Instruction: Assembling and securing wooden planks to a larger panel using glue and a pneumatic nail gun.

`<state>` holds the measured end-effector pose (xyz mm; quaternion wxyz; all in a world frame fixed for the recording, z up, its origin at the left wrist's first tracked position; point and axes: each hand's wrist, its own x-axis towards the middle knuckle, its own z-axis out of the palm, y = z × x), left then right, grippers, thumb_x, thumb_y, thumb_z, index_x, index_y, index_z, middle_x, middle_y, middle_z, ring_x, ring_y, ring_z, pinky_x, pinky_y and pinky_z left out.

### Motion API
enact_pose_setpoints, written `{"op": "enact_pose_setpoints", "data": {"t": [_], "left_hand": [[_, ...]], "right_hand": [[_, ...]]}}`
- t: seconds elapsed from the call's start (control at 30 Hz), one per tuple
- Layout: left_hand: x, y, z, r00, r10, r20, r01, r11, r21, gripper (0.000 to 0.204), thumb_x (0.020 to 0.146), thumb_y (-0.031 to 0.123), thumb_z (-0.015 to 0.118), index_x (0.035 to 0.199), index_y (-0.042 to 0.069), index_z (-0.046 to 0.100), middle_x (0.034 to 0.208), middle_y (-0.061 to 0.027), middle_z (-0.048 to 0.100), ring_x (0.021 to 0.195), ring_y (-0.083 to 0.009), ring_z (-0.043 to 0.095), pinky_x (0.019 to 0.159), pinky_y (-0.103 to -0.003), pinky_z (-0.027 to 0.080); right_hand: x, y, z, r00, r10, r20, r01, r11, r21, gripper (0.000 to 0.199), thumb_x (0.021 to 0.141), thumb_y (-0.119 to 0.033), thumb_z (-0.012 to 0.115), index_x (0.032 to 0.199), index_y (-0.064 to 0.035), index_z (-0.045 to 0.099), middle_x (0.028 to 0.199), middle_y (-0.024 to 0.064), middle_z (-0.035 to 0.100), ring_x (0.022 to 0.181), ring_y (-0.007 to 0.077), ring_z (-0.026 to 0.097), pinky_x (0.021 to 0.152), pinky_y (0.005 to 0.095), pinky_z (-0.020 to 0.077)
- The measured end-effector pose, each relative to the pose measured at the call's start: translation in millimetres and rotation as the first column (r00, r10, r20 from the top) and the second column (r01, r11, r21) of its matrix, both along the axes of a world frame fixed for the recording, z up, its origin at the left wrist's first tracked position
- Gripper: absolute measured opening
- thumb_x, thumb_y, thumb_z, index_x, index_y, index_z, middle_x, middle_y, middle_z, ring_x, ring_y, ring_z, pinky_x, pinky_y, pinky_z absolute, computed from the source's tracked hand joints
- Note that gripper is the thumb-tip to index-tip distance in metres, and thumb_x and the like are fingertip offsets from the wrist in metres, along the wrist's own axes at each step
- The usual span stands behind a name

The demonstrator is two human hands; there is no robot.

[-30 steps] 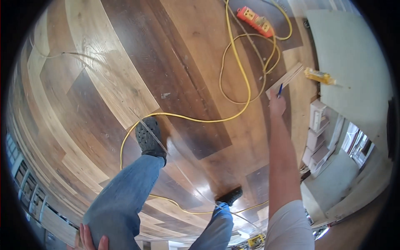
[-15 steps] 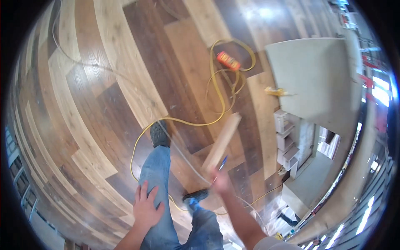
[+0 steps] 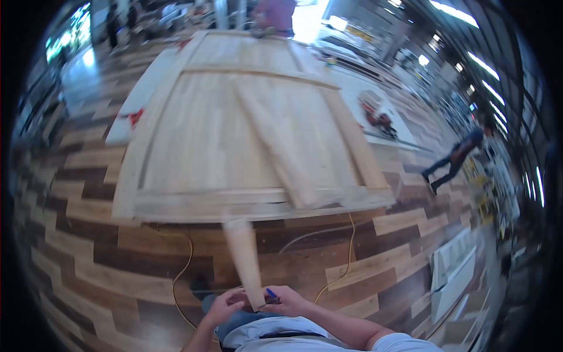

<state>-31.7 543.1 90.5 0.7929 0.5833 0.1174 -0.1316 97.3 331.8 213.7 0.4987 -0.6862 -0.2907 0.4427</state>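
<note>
In the head view, both hands meet at the lower middle, closed around the near end of a short pale wood strip (image 3: 243,258) that points up and away, blurred by motion. The left hand (image 3: 226,305) wraps its fingers on the strip's left side; the right hand (image 3: 287,302) grips the right side and also pinches a blue pen (image 3: 272,293). Beyond lies a large pale wooden panel (image 3: 199,146) on the patchwork plank floor (image 3: 88,258), a loose board (image 3: 275,146) lying aslant on it. A red clamp-like object (image 3: 136,116) sits by the panel's left edge, too small to identify. Yellow cord (image 3: 183,276) runs under the panel's near edge. A distant person (image 3: 454,158) at right is blurred.
</note>
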Motion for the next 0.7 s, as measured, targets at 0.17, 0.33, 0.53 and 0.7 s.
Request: {"op": "enact_pose_setpoints", "data": {"t": [0.17, 0.33, 0.53, 0.7], "left_hand": [[92, -130, 103, 0.945, -0.225, 0.237, 0.177, 0.962, 0.208, 0.052, 0.083, 0.009, 0.069, 0.130, 0.001, 0.048, 0.114, -0.0098, 0.059, 0.099, -0.0170, 0.061, 0.089, -0.031, 0.050], [155, -217, 120, 0.903, -0.293, 0.315, 0.102, 0.856, 0.506, 0.053, 0.079, 0.010, 0.071, 0.128, 0.002, 0.051, 0.119, -0.0150, 0.057, 0.096, -0.0236, 0.064, 0.082, -0.033, 0.053], [259, -280, 109, 0.855, -0.382, 0.350, 0.112, 0.796, 0.595, 0.045, 0.080, 0.014, 0.069, 0.122, 0.004, 0.057, 0.118, -0.0166, 0.060, 0.098, -0.0295, 0.063, 0.083, -0.035, 0.052], [357, -361, 134, 0.838, -0.370, 0.401, 0.089, 0.818, 0.568, 0.054, 0.080, 0.023, 0.071, 0.127, 0.003, 0.053, 0.123, -0.0180, 0.056, 0.110, -0.0338, 0.058, 0.092, -0.039, 0.048]], "right_hand": [[32, -113, 41, 0.858, -0.513, 0.036, 0.511, 0.858, 0.049, 0.034, 0.080, -0.012, 0.074, 0.110, 0.0001, 0.062, 0.100, 0.0096, 0.067, 0.091, 0.0120, 0.062, 0.080, 0.0283, 0.0507], [79, -193, 18, 0.562, -0.803, -0.199, 0.827, 0.540, 0.159, 0.035, 0.076, -0.007, 0.078, 0.108, -0.0013, 0.063, 0.100, 0.0039, 0.066, 0.092, 0.0123, 0.062, 0.074, 0.0278, 0.0513], [177, -297, 14, 0.407, -0.910, 0.074, 0.910, 0.412, 0.057, 0.027, 0.077, -0.010, 0.078, 0.100, -0.0036, 0.067, 0.096, 0.0032, 0.068, 0.089, 0.0116, 0.064, 0.075, 0.0273, 0.0514], [262, -363, 49, 0.428, -0.851, 0.305, 0.889, 0.458, 0.030, 0.021, 0.078, -0.009, 0.076, 0.097, -0.0040, 0.068, 0.094, 0.0034, 0.068, 0.085, 0.0120, 0.064, 0.072, 0.0292, 0.0503]]}}
